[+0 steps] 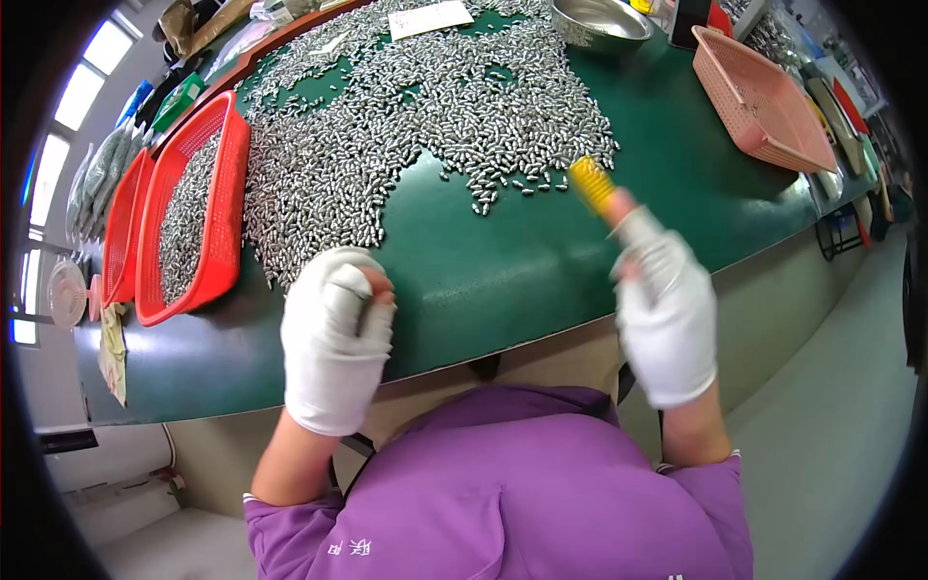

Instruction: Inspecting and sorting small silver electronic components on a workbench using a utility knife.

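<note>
Head view: left fingers (379, 286) curled, right forefinger (592, 184) extended (purple shirt (561, 474) bears white characters (360, 548)).

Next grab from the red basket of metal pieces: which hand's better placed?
Left, likely. The left hand is nearer the red basket; the right hand is farther across the green table. Caveat: the left is curled, contents hidden.
</note>
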The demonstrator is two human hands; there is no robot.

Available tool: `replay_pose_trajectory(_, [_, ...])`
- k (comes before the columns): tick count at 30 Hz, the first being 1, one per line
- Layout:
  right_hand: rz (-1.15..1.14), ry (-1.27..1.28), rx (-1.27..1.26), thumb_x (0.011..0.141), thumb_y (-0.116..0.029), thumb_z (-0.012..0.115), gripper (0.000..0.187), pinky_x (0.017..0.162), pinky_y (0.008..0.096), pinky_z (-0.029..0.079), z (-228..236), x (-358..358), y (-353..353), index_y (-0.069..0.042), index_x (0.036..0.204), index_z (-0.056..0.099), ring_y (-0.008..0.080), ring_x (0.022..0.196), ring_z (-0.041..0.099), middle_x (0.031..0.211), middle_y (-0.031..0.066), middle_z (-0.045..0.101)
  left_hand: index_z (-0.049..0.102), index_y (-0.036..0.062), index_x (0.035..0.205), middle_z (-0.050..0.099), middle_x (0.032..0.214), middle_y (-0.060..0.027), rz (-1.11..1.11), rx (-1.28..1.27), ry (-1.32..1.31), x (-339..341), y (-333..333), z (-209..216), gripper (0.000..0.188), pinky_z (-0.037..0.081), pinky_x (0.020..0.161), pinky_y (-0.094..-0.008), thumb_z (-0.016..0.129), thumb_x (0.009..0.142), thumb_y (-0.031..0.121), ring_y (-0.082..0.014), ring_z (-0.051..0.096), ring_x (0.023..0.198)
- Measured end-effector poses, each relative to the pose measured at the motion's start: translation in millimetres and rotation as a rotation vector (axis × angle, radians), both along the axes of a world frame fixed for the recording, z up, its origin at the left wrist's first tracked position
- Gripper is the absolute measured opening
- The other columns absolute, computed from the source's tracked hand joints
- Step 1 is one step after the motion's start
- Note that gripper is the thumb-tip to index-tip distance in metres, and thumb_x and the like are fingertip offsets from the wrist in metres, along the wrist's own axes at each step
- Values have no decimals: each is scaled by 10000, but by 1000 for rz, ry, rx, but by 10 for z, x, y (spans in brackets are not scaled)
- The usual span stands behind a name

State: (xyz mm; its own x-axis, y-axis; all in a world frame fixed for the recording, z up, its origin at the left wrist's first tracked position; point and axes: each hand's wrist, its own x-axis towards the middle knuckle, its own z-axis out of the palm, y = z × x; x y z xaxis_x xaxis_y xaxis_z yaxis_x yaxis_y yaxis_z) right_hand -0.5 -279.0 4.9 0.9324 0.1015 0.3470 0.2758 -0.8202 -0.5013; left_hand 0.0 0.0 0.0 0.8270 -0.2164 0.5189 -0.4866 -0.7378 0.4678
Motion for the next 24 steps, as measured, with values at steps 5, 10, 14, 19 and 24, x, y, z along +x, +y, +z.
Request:
replay_pose_trajectory(5, [-468, -20, -373, 867, -37, 550, 460, 853, 401, 495, -218, 635, -714, -207, 1293, 576, 309, 941, 615, 1109, 113, 611, 558, 37, 867, 586, 777, -20, 183, -350, 152, 317, 184, 204, 114, 445, 628, -222, 589, 813, -59, -70, 518, 659])
replay_pose_trajectory(10, [-334, -294, -515, 803, -130, 664, 324, 821, 396, 514, -203, 877, -861, -163, 1126, 670, 300, 900, 621, 1040, 108, 628, 588, 20, 935, 583, 787, -3, 113, -608, 318, 638, 249, 398, 71, 427, 643, -202, 529, 895, 18, -54, 519, 691])
replay_pose_trajectory(14, [9, -325, -316, 753, -175, 722, 196, 758, 385, 502, -7, 826, -230, -128, 938, 676, 287, 825, 602, 887, 102, 612, 598, 24, 1032, 618, 838, -26, 27, -809, 411, 746, 439, 224, 130, 476, 640, -216, 510, 936, 38, -85, 590, 729])
replay_pose_trajectory(19, [285, 99, -86, 781, -233, 701, 236, 723, 386, 502, 45, 744, 442, -114, 972, 628, 293, 802, 620, 860, 101, 611, 538, 49, 1035, 623, 895, -52, -81, -1031, 513, 758, 515, 65, 95, 479, 646, -228, 547, 942, 65, -98, 584, 726])
replay_pose_trajectory(24, [418, 87, -195, 832, -216, 644, 191, 718, 391, 497, -62, 1021, 820, -88, 972, 621, 300, 803, 629, 857, 121, 627, 531, 59, 1049, 587, 880, -56, -193, -1300, 647, 748, 517, 19, 103, 448, 635, -218, 526, 952, 93, -101, 538, 697])
